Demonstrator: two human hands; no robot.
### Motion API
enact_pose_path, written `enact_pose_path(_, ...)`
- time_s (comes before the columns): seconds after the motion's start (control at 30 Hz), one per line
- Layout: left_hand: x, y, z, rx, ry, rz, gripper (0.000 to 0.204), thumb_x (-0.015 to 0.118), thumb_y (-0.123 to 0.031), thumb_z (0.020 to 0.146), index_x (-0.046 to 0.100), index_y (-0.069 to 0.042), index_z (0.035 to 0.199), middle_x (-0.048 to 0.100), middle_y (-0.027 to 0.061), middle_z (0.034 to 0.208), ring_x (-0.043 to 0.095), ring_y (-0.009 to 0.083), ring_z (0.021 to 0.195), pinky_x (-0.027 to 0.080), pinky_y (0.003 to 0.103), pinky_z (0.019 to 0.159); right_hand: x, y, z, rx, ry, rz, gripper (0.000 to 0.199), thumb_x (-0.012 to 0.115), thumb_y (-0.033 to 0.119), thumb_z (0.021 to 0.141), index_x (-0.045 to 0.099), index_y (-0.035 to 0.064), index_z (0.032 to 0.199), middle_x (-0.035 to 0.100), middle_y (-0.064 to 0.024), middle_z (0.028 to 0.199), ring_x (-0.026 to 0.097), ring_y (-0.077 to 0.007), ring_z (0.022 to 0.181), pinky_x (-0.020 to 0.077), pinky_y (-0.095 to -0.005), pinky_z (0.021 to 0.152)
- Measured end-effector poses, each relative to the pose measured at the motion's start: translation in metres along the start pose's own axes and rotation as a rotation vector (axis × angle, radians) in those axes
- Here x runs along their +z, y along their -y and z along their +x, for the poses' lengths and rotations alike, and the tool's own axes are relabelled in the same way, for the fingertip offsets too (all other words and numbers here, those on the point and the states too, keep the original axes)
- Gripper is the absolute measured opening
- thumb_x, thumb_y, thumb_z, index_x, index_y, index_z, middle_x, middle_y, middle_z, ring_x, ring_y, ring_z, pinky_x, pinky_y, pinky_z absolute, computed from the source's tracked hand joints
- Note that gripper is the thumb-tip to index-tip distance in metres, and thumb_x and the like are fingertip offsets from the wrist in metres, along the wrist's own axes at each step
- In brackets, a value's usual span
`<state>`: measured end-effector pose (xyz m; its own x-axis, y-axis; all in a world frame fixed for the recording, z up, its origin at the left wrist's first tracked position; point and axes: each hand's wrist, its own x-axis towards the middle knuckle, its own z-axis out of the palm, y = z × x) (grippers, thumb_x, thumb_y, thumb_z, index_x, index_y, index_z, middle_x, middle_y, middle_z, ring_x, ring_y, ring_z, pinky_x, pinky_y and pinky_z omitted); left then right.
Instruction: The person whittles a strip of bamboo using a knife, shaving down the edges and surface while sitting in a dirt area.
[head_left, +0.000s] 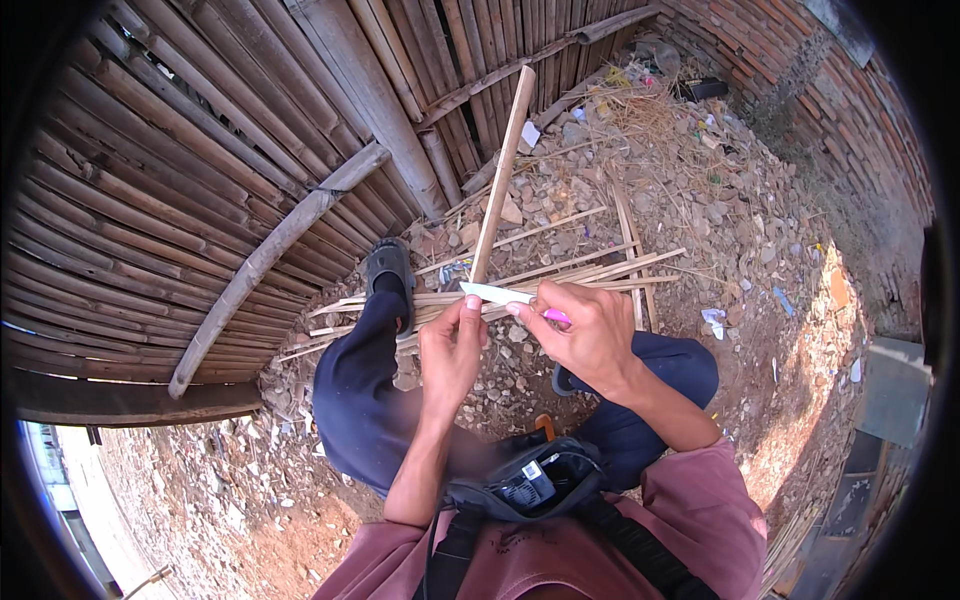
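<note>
Two bare hands meet just above the knees of a seated person in dark blue trousers [365, 400]. The right hand [590, 335] is closed around the pink handle [556, 317] of a small knife, whose pale blade [497, 292] points toward the left hand. The left hand [452, 350] has its fingers curled together and its thumb tip pressed up against the blade near its far end; whether it also grips anything beneath cannot be told.

A long bamboo slat [503, 170] rises from just beyond the blade and leans away toward the bamboo fence [200, 170]. Beyond both hands, thin bamboo strips [560, 270] lie loosely crossed on stony, littered ground [700, 200]. Just past the left hand a foot in a dark sandal [390, 265] rests against the base of the fence. A curved bamboo pole [270, 255] lies against the fence, well to the left of the left hand. A brick wall [840, 110] stands far beyond the right hand.

Below the forearms, against a dusty-pink shirt [690, 510], hangs an open black pouch [525, 485].
</note>
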<state>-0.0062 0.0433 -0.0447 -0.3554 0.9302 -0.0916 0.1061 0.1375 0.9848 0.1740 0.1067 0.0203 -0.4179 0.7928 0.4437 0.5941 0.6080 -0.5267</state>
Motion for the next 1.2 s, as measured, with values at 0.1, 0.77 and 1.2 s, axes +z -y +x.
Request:
enact_pose_path(0.1,0.002,-0.001,0.0,-0.006,-0.006,0.009,0.043,0.056,-0.031,0.113,0.073,0.0,0.09,0.054,-0.0047,0.064,0.045,0.0039,0.061,0.036,0.027,0.055,-0.004,0.0,-0.002,-0.023,0.026,-0.079,0.021,0.079,0.033,0.093,0.072,0.0147,0.085,0.068,-0.0033,0.065,0.067,-0.0263,0.053,0.0462,-0.0407,0.046)
enact_pose_path(0.77,0.007,-0.002,0.003,-0.081,0.022,-0.098,0.041,0.056,-0.034,0.113,0.078,0.0,0.107,0.05,-0.0052,0.064,0.043,0.0029,0.06,0.033,0.026,0.054,0.003,-0.005,-0.002,-0.042,-0.029,-0.165,0.025,0.079,0.035,0.092,0.069,0.0149,0.081,0.063,-0.0023,0.061,0.063,-0.0251,0.049,0.0431,-0.0398,0.044)
enact_pose_path(1.2,0.006,0.0,0.007,-0.058,0.035,-0.017,0.04,0.061,-0.036,0.111,0.077,-0.001,0.101,0.055,-0.0046,0.064,0.045,0.0033,0.06,0.035,0.026,0.054,-0.002,-0.005,0.0,-0.018,0.022,-0.122,0.025,0.079,0.035,0.093,0.068,0.0147,0.083,0.067,-0.0011,0.063,0.066,-0.0241,0.052,0.0436,-0.04,0.044)
